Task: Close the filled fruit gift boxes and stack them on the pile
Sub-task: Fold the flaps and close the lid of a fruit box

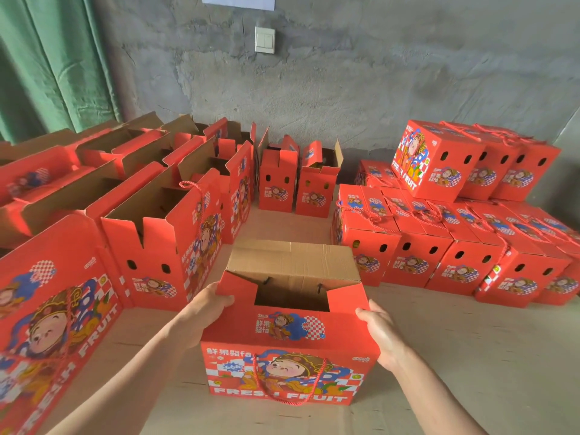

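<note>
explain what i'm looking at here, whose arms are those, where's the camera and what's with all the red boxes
There is no machine here: a person is working with bare hands. The single picture comes from a camera worn on the person's head, looking forward and down, so the arms reach in from the bottom edge. The left hand and the right hand grip the two ends of a red fruit gift box, with the fingers curled round its upper corners. Its top is not yet closed, and the far flap stands up. To the right, closed boxes form a pile, with a few more stacked on top. To the left and at the back stand open boxes. Everything rests on a cardboard-covered surface.
</note>
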`<state>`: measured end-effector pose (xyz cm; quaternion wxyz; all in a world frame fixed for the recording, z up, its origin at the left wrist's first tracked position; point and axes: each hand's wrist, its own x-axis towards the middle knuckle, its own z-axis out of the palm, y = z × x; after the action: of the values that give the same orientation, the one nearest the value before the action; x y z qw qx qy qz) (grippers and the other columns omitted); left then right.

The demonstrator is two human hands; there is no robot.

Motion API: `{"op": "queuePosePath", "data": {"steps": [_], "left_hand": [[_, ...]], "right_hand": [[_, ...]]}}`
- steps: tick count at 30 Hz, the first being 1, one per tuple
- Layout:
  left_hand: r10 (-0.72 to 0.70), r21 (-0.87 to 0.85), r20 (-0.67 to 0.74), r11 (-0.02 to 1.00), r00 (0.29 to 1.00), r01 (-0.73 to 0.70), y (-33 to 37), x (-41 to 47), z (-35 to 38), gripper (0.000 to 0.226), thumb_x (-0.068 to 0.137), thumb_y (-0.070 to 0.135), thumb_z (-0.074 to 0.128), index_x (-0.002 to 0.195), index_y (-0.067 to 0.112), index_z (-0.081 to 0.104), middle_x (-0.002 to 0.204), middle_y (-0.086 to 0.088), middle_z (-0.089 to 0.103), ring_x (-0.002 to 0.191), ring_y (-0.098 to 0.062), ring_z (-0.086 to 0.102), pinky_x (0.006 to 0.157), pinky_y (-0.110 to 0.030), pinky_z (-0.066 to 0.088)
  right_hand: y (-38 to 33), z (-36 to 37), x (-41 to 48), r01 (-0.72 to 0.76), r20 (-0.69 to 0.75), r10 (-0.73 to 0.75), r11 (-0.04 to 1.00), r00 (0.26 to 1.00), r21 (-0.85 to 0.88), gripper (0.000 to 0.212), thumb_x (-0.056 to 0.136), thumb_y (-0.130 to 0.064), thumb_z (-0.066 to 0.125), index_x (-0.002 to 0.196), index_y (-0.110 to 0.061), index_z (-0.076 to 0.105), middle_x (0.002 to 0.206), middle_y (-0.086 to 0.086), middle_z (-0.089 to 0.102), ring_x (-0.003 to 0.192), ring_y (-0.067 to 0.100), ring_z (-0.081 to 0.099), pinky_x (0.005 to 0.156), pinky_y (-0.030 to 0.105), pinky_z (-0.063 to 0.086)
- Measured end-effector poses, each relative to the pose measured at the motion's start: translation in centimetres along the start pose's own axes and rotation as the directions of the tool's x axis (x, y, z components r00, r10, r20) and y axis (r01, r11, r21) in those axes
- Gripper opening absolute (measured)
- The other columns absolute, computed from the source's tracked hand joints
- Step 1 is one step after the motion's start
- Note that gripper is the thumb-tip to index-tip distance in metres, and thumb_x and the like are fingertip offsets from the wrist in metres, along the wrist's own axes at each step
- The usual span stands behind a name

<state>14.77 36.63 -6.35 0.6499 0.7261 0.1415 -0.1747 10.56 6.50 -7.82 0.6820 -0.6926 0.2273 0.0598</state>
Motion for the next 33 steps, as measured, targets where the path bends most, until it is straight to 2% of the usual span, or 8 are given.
{"op": "queuePosePath", "data": {"steps": [4,11,16,19,22,25,28,33], "left_hand": [[-0.076,-0.134,0.137,0.987,0.988,0.094,-0.9,-0.1,-1.3,0.012,0.097,0.016,0.052,0.101,0.025,0.058,0.082,-0.011,0.074,0.07,-0.026,0.072,0.054,-0.036,0.056],[-0.012,0.033,0.128,0.999,0.992,0.008,0.0,0.1,-1.5,0.009,0.095,0.011,0.054,0.103,0.01,0.058,0.078,-0.009,0.074,0.075,-0.026,0.072,0.064,-0.038,0.058],[0.033,0.019,0.075,0.999,0.997,-0.034,-0.7,-0.2,-1.0,0.02,0.095,0.016,0.056,0.115,0.018,0.053,0.086,-0.008,0.073,0.076,-0.027,0.071,0.068,-0.043,0.059],[0.098,-0.016,0.027,0.995,0.995,-0.098,-0.9,0.0,-0.8,0.062,0.094,0.011,0.056,0.146,0.026,0.025,0.128,-0.006,0.056,0.086,-0.024,0.067,0.061,-0.038,0.058],[0.288,0.057,-0.021,0.956,0.957,-0.287,-1.1,0.2,-0.5,0.088,0.091,-0.002,0.055,0.151,0.033,0.001,0.155,0.003,0.023,0.113,-0.009,0.047,0.058,-0.025,0.056],[0.424,0.114,-0.039,0.902,0.905,-0.417,-1.5,0.2,-0.4,0.092,0.088,-0.007,0.057,0.15,0.039,0.006,0.153,-0.001,0.027,0.128,-0.01,0.036,0.07,-0.028,0.058],[0.479,0.182,-0.051,0.867,0.877,-0.463,-1.9,0.1,-0.7,0.076,0.087,-0.003,0.061,0.144,0.035,0.029,0.146,-0.006,0.039,0.135,-0.024,0.037,0.091,-0.046,0.052],[0.501,0.238,-0.01,0.842,0.865,-0.485,-2.6,-0.4,-1.0,0.061,0.082,0.008,0.071,0.128,0.035,0.042,0.142,0.002,0.043,0.118,-0.019,0.05,0.09,-0.035,0.051]], "right_hand": [[1.5,0.3,-1.0,0.004,-0.047,-0.005,1.0,0.999,-0.022,0.052,0.099,-0.016,0.043,0.148,-0.018,0.025,0.143,0.007,0.044,0.126,0.028,0.047,0.104,0.049,0.04],[-1.0,0.7,0.5,0.238,0.087,-0.222,0.916,0.971,-0.323,0.075,0.095,-0.018,0.056,0.152,-0.018,0.008,0.158,0.0,0.01,0.145,0.016,0.014,0.114,0.032,0.017],[-1.2,1.1,1.1,0.305,-0.022,-0.312,0.938,0.95,-0.165,0.059,0.093,-0.007,0.056,0.145,-0.004,0.029,0.152,0.01,0.031,0.138,0.018,0.03,0.106,0.025,0.028],[-1.1,0.7,1.0,0.336,-0.132,-0.33,0.942,0.935,0.024,0.036,0.094,-0.001,0.051,0.129,0.001,0.045,0.131,0.016,0.051,0.121,0.022,0.048,0.085,0.015,0.041],[-1.3,0.6,0.8,0.365,-0.161,-0.354,0.93,0.921,0.042,0.015,0.093,-0.003,0.05,0.106,-0.006,0.056,0.113,0.017,0.058,0.112,0.033,0.054,0.09,0.035,0.041],[-1.3,0.6,-0.4,0.431,-0.059,-0.429,0.902,0.901,0.017,0.028,0.087,0.005,0.05,0.104,-0.016,0.058,0.119,0.013,0.061,0.107,0.022,0.055,0.092,0.034,0.041],[-1.0,0.3,-1.9,0.477,0.085,-0.47,0.872,0.879,-0.114,0.046,0.07,-0.012,0.062,0.115,-0.021,0.056,0.128,-0.002,0.055,0.115,0.003,0.05,0.09,0.014,0.042],[-1.0,-1.9,-2.9,0.467,0.346,-0.361,0.831,0.866,-0.301,0.077,0.06,-0.05,0.074,0.129,-0.033,0.046,0.15,-0.018,0.021,0.138,-0.001,0.018,0.112,0.027,0.016]]}}
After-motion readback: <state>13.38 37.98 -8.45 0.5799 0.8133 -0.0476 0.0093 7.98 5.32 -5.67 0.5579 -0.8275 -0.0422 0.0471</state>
